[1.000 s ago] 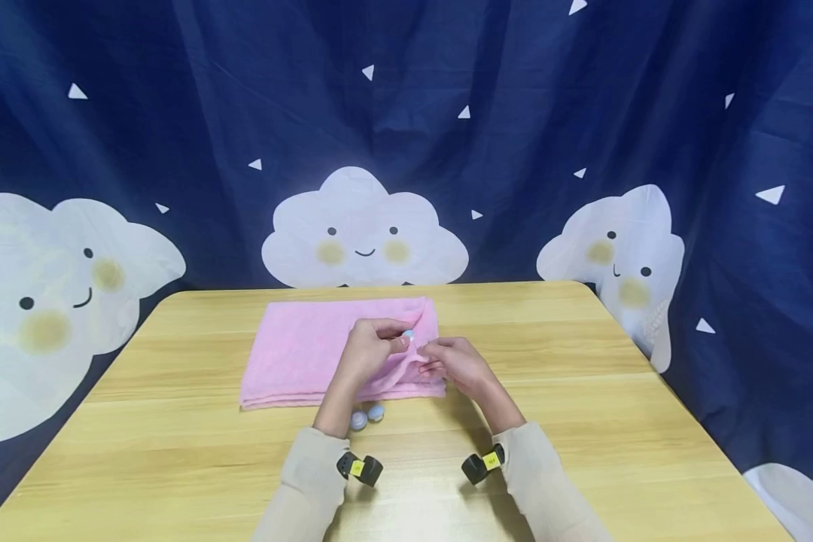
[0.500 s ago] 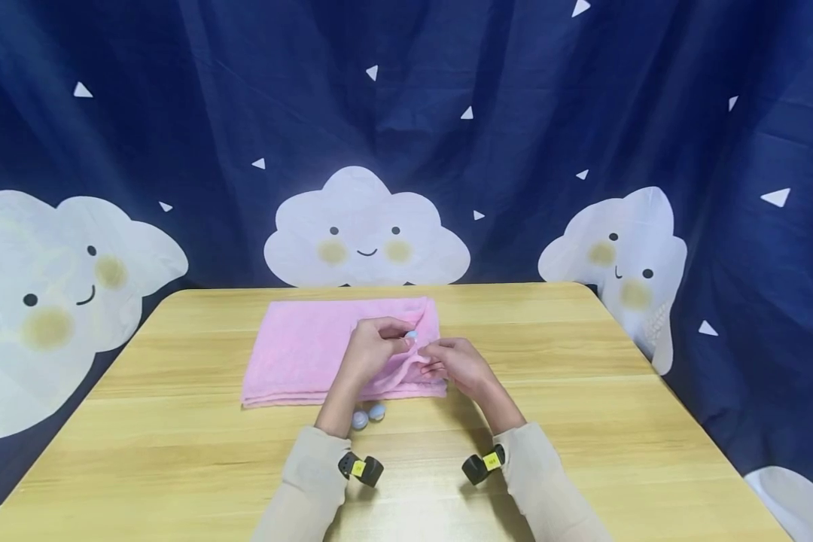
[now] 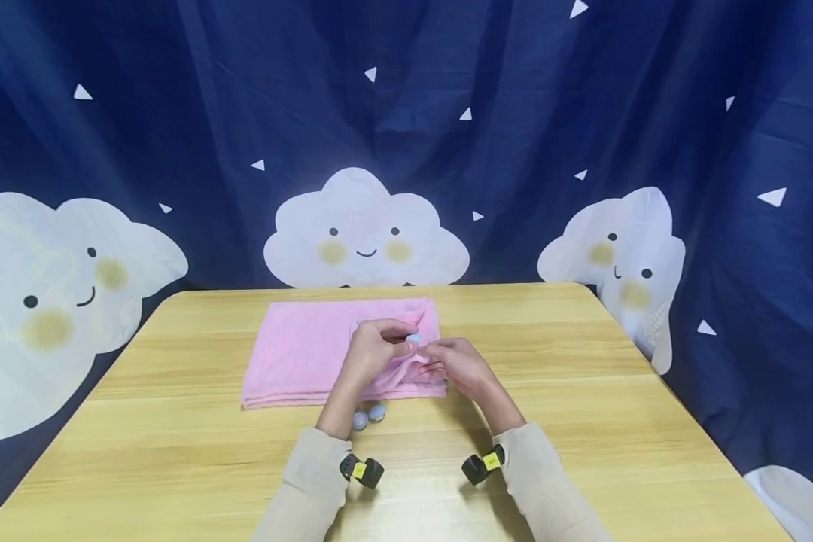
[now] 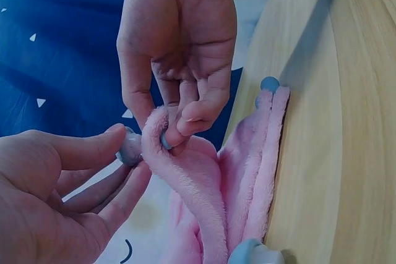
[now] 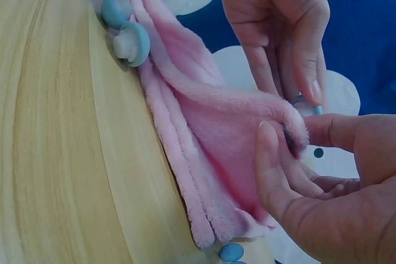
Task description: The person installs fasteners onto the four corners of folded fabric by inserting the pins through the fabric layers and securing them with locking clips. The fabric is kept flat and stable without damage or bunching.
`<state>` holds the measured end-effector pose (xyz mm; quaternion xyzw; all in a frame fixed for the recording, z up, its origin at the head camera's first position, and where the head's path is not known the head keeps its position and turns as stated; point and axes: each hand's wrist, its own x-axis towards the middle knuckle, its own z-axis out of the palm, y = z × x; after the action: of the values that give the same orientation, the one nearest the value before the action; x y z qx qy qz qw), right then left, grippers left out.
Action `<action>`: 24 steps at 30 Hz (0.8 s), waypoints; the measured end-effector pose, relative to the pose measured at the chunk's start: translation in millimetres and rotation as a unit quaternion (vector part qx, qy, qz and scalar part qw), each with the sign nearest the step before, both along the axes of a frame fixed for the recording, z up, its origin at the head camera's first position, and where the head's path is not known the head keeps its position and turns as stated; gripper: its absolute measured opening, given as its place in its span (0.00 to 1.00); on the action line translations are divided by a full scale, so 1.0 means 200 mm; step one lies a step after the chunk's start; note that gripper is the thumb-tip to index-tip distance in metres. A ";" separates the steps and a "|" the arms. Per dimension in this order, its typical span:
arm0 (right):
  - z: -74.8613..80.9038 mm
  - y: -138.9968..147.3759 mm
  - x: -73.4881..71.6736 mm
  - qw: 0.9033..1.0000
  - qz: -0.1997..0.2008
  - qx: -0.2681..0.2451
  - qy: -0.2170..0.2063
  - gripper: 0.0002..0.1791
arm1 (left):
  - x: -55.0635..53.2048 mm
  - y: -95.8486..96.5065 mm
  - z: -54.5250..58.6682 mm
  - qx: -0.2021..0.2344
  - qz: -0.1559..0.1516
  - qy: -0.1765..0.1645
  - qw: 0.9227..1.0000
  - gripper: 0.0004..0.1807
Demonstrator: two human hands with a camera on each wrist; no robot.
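A navy curtain (image 3: 413, 143) with white clouds (image 3: 366, 237) hangs behind the wooden table (image 3: 569, 384).

The left hand (image 4: 62, 193) pinches a bluish piece (image 4: 129, 148) beside the raised pink cloth (image 4: 192, 193). The right hand (image 4: 179, 47) grips the cloth's edge.

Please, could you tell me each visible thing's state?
Pink cloth: folded on the table, right part raised.
Left hand: pinching a blue knob.
Blue knob: at the cloth's edge; fastening unclear.
Right hand: pinching the raised cloth.
Two other knobs: lying beside the cloth.
Blue pieces at corner: attachment unclear.
Curtain: hanging.
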<state>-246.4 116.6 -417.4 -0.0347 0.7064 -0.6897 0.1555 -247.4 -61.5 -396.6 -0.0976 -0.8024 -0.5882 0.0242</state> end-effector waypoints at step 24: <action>0.01 0.00 0.00 1.000 -0.004 0.008 -0.013 0.30 | 0.01 -0.02 0.02 -0.031 -0.002 -0.035 0.999 0.08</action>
<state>-246.4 117.4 -416.1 -0.0217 0.7102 -0.6848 0.1621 -245.7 -65.7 -393.4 -0.0792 -0.8206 -0.5659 -0.0080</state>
